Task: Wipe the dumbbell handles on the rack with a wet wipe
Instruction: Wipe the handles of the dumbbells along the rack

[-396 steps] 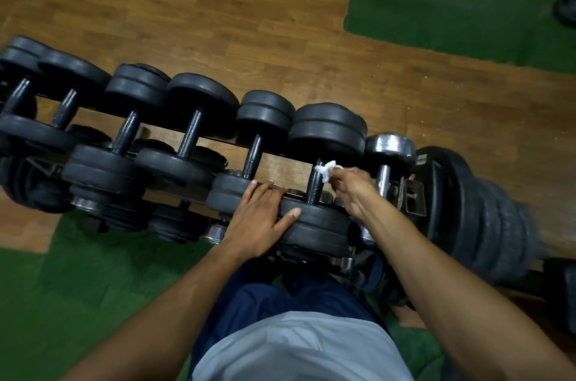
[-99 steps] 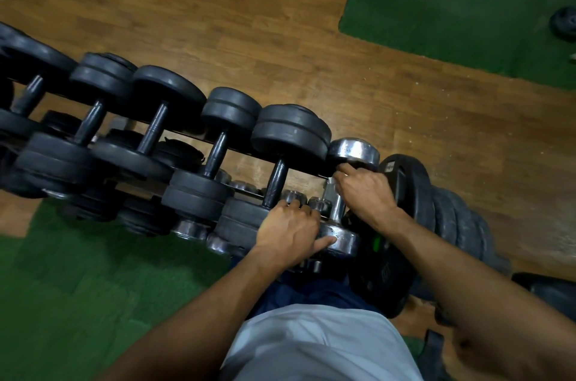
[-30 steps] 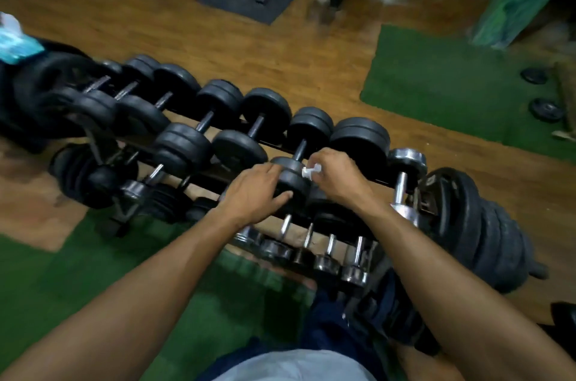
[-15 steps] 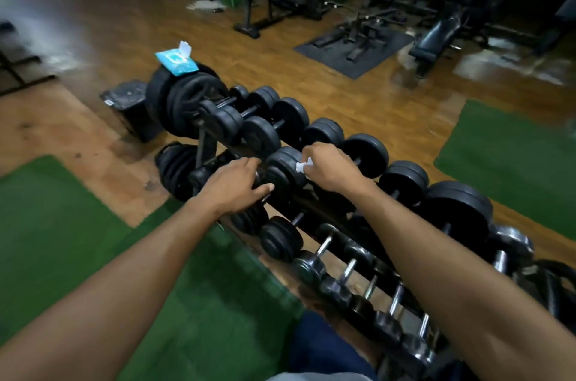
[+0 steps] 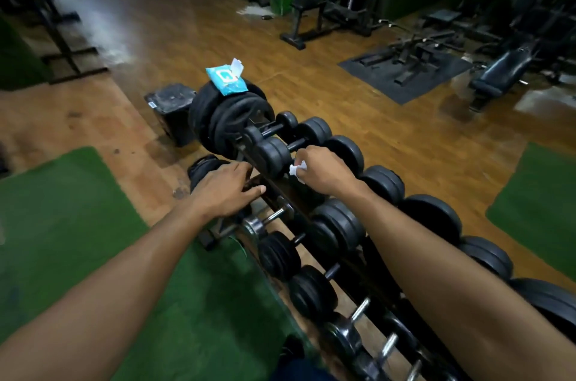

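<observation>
A long rack (image 5: 367,274) of black dumbbells runs from the far left to the near right. My right hand (image 5: 324,170) is curled round a crumpled white wet wipe (image 5: 296,169) over the handle of a dumbbell (image 5: 274,154) near the rack's far end; that handle is mostly hidden under the fist. My left hand (image 5: 224,190) lies flat with straight fingers on the rack's front edge, just left of that dumbbell. Smaller chrome-handled dumbbells (image 5: 352,337) sit on the lower tier.
A blue wet-wipe pack (image 5: 227,79) with its flap up lies on a stack of black weight plates (image 5: 230,118) at the rack's far end. A dark box (image 5: 173,106) stands beside it. Green mats (image 5: 93,249) cover the floor; benches and machines (image 5: 420,47) stand beyond.
My view has swung from the rack's right end to its far left end. Both hands have travelled along the rack to the dumbbells near the weight plates, the wipe still in my right hand.
</observation>
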A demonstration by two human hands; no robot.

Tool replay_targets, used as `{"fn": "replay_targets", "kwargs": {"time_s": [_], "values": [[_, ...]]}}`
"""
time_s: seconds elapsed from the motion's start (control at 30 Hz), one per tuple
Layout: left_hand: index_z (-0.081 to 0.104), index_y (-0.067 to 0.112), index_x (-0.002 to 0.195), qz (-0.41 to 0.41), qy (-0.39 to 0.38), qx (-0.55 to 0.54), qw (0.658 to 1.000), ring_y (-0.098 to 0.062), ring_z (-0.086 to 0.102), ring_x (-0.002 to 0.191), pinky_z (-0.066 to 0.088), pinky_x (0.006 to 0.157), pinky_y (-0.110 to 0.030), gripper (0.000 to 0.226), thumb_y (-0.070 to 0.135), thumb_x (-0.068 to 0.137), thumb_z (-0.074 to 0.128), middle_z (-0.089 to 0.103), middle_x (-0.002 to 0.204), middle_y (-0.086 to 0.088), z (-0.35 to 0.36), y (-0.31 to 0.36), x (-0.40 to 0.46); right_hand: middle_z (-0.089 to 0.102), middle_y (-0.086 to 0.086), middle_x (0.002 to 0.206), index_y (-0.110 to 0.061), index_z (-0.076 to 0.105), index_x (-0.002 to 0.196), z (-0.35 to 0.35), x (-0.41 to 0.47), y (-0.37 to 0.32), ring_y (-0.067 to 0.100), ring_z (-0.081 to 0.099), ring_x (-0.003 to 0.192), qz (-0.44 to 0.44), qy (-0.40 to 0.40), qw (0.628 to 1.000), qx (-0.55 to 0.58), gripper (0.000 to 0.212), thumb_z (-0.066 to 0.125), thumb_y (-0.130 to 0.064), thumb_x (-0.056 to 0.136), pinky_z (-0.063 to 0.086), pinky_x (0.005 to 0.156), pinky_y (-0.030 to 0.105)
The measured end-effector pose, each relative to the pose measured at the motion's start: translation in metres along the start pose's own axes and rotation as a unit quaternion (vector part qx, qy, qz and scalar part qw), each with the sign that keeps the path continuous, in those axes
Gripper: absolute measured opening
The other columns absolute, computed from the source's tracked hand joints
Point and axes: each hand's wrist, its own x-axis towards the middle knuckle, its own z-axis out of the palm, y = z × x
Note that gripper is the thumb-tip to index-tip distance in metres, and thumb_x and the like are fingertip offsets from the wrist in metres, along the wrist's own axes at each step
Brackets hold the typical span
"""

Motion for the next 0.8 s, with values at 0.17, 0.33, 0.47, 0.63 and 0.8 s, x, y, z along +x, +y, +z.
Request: {"fn": "replay_targets", "kwargs": {"time_s": [0.17,0.33,0.47,0.63,0.8], "values": [[0.043,0.017,0.148,-0.025,0.005,-0.005,1.000,-0.030,0.050,0.133,0.044,0.107,-0.047,0.074,0.068,0.096,0.049,0.056,0.142,-0.010,-0.008,-0.039,0.040,0.057,0.004,0.097,-0.014,0.060,0.098,0.004,0.066,-0.014,0.026,0.057,0.077,-0.020,-0.009,1.000,0.000,0.019,0.051,-0.031,0.094,0.050,0.063,0.043],[0.045,0.015,0.147,-0.035,0.004,-0.009,0.999,-0.030,0.049,0.135,0.043,0.108,-0.047,0.073,0.067,0.096,0.050,0.054,0.146,-0.009,-0.009,-0.080,0.069,0.061,0.005,0.101,-0.014,0.061,0.103,0.012,0.118,-0.034,0.027,0.060,0.084,-0.016,-0.034,0.999,0.007,0.026,0.052,-0.036,0.094,0.055,0.072,0.047],[0.045,0.016,0.147,-0.035,-0.024,-0.012,0.999,-0.029,0.049,0.136,0.042,0.109,-0.048,0.076,0.071,0.095,0.047,0.052,0.149,-0.008,-0.005,-0.129,0.088,0.061,0.006,0.097,-0.015,0.061,0.097,0.026,0.163,-0.054,0.026,0.059,0.079,0.005,-0.052,0.999,0.015,0.020,0.051,-0.032,0.093,0.051,0.066,0.044],[0.046,0.016,0.147,-0.003,-0.050,-0.021,0.999,-0.028,0.049,0.135,0.041,0.107,-0.044,0.073,0.069,0.096,0.048,0.053,0.147,-0.007,-0.009,-0.191,0.112,0.066,0.015,0.095,-0.008,0.064,0.098,0.056,0.213,-0.089,0.035,0.062,0.085,0.052,-0.046,0.997,0.038,0.026,0.054,-0.031,0.090,0.053,0.072,0.051],[0.047,0.013,0.146,0.027,-0.099,-0.032,0.994,-0.030,0.050,0.133,0.042,0.108,-0.045,0.076,0.069,0.095,0.050,0.055,0.144,-0.010,-0.011,-0.259,0.136,0.061,0.001,0.097,-0.020,0.064,0.105,0.103,0.254,-0.118,0.024,0.059,0.089,0.122,-0.052,0.989,0.063,0.019,0.055,-0.027,0.090,0.049,0.065,0.036]]}}
